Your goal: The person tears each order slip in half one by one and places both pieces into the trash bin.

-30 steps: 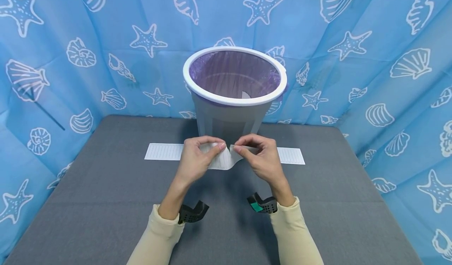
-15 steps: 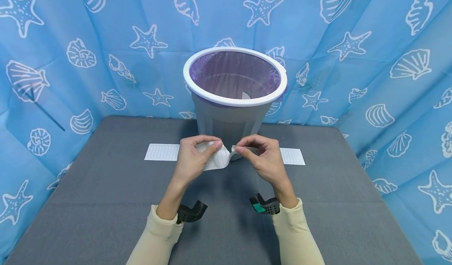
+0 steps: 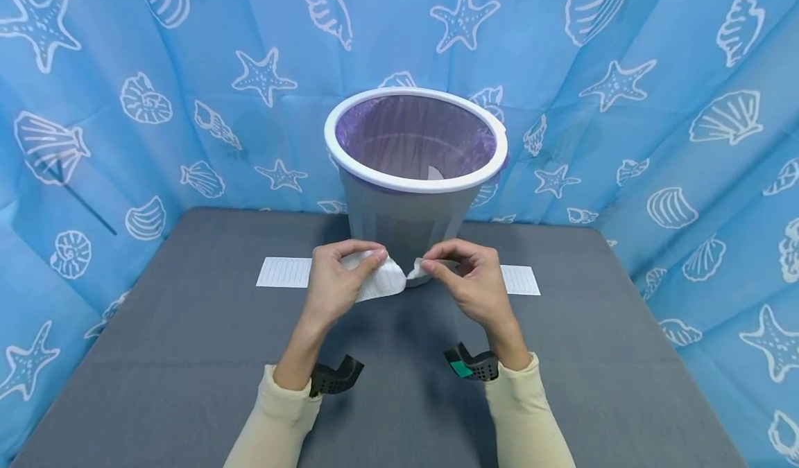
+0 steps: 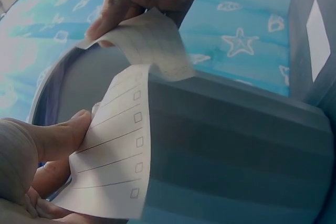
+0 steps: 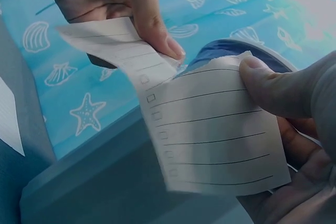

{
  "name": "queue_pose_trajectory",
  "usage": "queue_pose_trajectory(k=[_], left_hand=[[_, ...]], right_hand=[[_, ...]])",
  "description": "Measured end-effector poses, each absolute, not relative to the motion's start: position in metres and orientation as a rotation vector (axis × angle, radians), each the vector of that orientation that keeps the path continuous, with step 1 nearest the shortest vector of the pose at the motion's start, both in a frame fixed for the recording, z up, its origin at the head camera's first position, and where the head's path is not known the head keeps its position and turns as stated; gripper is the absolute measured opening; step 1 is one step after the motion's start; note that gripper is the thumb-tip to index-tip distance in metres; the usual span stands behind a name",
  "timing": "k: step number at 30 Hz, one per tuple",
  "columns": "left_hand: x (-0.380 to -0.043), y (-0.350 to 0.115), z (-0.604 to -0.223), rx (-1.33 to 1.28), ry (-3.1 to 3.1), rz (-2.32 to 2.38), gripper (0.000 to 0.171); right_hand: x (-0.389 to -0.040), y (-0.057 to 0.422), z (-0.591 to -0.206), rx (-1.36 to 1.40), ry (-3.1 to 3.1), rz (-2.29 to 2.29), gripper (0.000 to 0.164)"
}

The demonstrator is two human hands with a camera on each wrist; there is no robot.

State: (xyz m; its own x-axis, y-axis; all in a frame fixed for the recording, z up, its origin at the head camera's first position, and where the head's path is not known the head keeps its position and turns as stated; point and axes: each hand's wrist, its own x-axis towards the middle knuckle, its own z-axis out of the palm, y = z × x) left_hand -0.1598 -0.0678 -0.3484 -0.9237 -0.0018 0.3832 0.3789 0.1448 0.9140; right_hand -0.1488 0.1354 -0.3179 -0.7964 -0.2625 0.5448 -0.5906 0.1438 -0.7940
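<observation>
Between both hands is a lined paper slip (image 3: pixel 383 281) with a column of small checkboxes, torn from its far edge most of the way across. Its two halves still meet near the checkbox edge in the right wrist view. My left hand (image 3: pixel 331 284) pinches one half between thumb and fingers. The other half (image 5: pixel 220 129) is pinched by my right hand (image 3: pixel 473 286), thumb on its printed face. Both hands are raised above the table, in front of a grey bin (image 3: pixel 406 218).
The bin has a white rim (image 3: pixel 415 185) and a purple liner (image 3: pixel 374 132), with a white scrap (image 3: pixel 435 173) inside. Lined paper strips lie on the grey table (image 3: pixel 187 385), one (image 3: pixel 284 272) left of the hands and one (image 3: pixel 520 280) right. A blue shell-print curtain (image 3: pixel 250 10) hangs behind.
The hands have drawn slightly apart, left hand leftward and right hand rightward. The tear in the paper slip has lengthened, and the right half has twisted.
</observation>
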Motion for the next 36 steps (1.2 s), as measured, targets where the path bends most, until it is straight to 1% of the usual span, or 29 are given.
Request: queue_pose_trajectory(k=[6,13,23,30,36], left_hand=[[-0.161,-0.071,-0.346,-0.336,-2.132,-1.812,0.013],[-0.145,-0.071,-0.318,-0.35,-2.127,-1.797,0.013],[-0.142,-0.074,-0.316,-0.323,-2.106,-1.814,0.013],[-0.138,-0.074,-0.312,-0.362,-2.163,-1.819,0.015],[-0.132,-0.069,-0.306,-0.422,-2.205,-1.812,0.012]], right_hand=[[-0.153,0.138,-0.317,0.814,-2.137,1.723,0.007],[-0.154,0.141,-0.318,0.826,-2.113,1.736,0.008],[-0.164,0.151,-0.34,0.853,-2.065,1.737,0.011],[-0.162,0.157,-0.339,0.831,-2.056,1.743,0.008],[-0.161,0.16,-0.335,0.768,-2.087,1.724,0.008]])
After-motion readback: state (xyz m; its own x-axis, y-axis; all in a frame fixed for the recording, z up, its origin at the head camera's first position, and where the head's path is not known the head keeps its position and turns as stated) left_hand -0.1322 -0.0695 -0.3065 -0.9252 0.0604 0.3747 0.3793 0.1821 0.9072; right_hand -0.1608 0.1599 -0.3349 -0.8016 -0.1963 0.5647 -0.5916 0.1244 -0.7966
